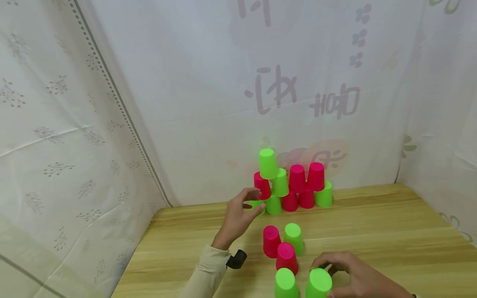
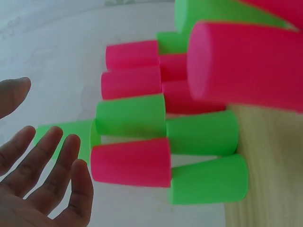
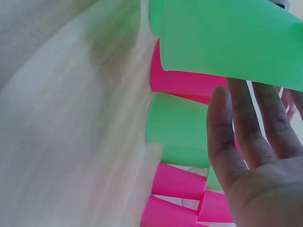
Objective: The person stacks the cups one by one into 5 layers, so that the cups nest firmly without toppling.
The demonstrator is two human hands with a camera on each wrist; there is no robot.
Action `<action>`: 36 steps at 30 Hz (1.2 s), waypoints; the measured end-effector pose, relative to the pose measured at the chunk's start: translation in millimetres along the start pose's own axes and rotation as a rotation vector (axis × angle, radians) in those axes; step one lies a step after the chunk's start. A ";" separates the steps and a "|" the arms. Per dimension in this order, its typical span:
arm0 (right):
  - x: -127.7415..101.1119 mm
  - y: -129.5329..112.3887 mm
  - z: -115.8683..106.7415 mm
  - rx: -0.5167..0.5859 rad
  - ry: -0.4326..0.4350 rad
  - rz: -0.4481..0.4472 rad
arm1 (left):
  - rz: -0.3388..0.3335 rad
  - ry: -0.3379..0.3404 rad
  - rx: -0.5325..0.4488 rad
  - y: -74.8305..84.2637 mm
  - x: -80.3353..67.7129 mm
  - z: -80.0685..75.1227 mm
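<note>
A pyramid of upside-down cups stands at the back of the wooden table [image 1: 391, 231], with a tilted green top cup [image 1: 267, 163]. My left hand [image 1: 253, 199] reaches to its left end, fingers spread beside a pink cup [image 1: 262, 185] and a bottom green cup [image 1: 257, 208]. In the left wrist view the left hand [image 2: 42, 179] is open and holds nothing. Several loose cups stand nearer. My right hand [image 1: 335, 269] rests with relaxed fingers against the green cup [image 1: 318, 283] at the front. In the right wrist view the right hand [image 3: 246, 142] lies beside that green cup [image 3: 227, 42].
Other loose cups are a pink one [image 1: 271, 241], a green one [image 1: 293, 238], a pink one [image 1: 287, 257] and a green one [image 1: 285, 283]. Printed curtains close off the back and both sides of the table. Bare wood lies at the right.
</note>
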State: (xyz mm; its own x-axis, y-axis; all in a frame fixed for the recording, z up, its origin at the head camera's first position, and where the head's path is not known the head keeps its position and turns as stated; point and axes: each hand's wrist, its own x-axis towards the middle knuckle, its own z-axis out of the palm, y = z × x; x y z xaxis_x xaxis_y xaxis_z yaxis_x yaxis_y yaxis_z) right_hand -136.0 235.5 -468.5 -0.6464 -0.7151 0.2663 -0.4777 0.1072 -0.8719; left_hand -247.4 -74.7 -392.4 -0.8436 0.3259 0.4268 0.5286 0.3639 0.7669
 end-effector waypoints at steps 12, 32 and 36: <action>16.8 -8.4 -27.5 -0.057 0.065 -0.039 | -0.009 -0.221 -0.048 9.5 -46.6 11.7; 62.2 -32.7 -79.7 -0.260 0.112 -0.006 | -0.035 -0.454 -0.132 -2.7 -93.0 28.9; 73.2 -35.3 -91.1 -0.277 0.138 -0.001 | -0.057 -0.500 -0.127 -4.2 -96.5 31.4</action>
State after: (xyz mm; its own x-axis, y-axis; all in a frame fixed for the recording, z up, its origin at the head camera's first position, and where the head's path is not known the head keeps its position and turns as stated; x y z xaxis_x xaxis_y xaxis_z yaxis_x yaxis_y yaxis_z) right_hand -220.6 242.3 -380.8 -0.7113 -0.6168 0.3370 -0.6103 0.3041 -0.7315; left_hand -165.3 -80.3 -451.9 -0.7062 0.6969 0.1252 0.4409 0.2944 0.8479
